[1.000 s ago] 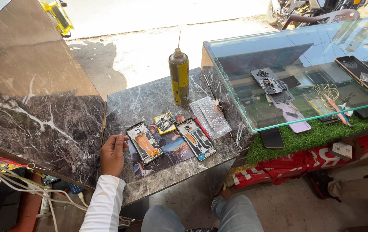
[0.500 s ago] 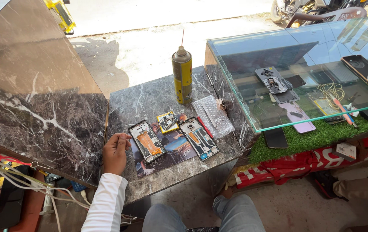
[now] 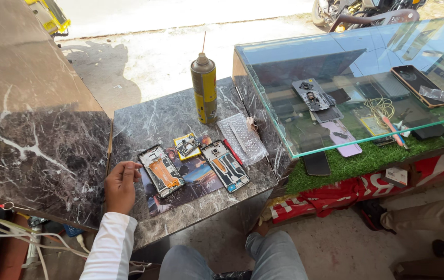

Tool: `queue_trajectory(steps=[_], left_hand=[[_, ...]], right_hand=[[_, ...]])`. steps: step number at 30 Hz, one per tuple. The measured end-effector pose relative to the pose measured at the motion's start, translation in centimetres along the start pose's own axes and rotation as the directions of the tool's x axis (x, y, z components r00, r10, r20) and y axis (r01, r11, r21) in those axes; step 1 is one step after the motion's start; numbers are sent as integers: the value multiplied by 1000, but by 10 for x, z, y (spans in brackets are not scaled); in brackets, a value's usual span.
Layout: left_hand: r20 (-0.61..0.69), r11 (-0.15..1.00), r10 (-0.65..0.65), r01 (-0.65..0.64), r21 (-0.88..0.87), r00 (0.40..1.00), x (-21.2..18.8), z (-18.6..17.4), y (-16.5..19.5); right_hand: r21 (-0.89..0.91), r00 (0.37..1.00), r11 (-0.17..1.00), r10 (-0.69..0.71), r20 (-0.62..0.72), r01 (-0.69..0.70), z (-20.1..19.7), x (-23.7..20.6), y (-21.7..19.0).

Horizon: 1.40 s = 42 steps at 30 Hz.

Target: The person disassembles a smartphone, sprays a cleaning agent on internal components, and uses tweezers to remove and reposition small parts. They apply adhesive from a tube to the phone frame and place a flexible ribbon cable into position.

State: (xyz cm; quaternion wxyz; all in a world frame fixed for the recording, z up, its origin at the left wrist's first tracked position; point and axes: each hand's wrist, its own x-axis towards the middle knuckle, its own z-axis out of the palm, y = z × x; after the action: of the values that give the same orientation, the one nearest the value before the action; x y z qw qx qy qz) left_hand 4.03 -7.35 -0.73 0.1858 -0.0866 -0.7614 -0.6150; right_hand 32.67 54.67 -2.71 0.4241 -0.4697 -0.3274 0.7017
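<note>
My left hand (image 3: 120,185) rests on the dark marble table (image 3: 154,119), fingers curled loosely, its fingertips just left of an opened phone with an orange inner part (image 3: 160,170). Whether it pinches something small I cannot tell. A second opened phone (image 3: 226,166) lies to the right on a colourful mat (image 3: 201,179). A small yellow-edged circuit part (image 3: 186,145) lies behind them. My right hand is out of view.
A yellow spray can with a thin straw (image 3: 204,88) stands at the back of the table. A bubble-wrap bag (image 3: 242,137) lies by a glass display case (image 3: 336,78) holding phones and parts. Another person's leg (image 3: 429,218) is at right. Cables (image 3: 4,228) hang at left.
The view has shifted slightly to the right. My left hand stays by the orange-cored phone, with its fingers a little more curled.
</note>
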Motion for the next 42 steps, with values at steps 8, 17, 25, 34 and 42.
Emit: queue_trajectory(steps=[8, 17, 25, 34, 42], left_hand=[[-56, 978, 183, -176, 110, 982, -37, 10, 22], [397, 966, 161, -62, -251, 904, -185, 43, 76], [418, 928, 20, 139, -345, 908, -228, 8, 63], [388, 787, -166, 359, -502, 907, -230, 27, 48], [191, 688, -265, 324, -650, 945, -163, 57, 52]], right_hand=[[-681, 144, 388, 910, 388, -621, 37, -165, 174], [-740, -72, 669, 743, 665, 65, 96, -301, 195], [-799, 1, 601, 799, 601, -6, 57, -314, 199], [-587, 77, 781, 585, 807, 213, 58, -298, 197], [-3, 4, 733, 0, 1000, 680, 117, -315, 146]])
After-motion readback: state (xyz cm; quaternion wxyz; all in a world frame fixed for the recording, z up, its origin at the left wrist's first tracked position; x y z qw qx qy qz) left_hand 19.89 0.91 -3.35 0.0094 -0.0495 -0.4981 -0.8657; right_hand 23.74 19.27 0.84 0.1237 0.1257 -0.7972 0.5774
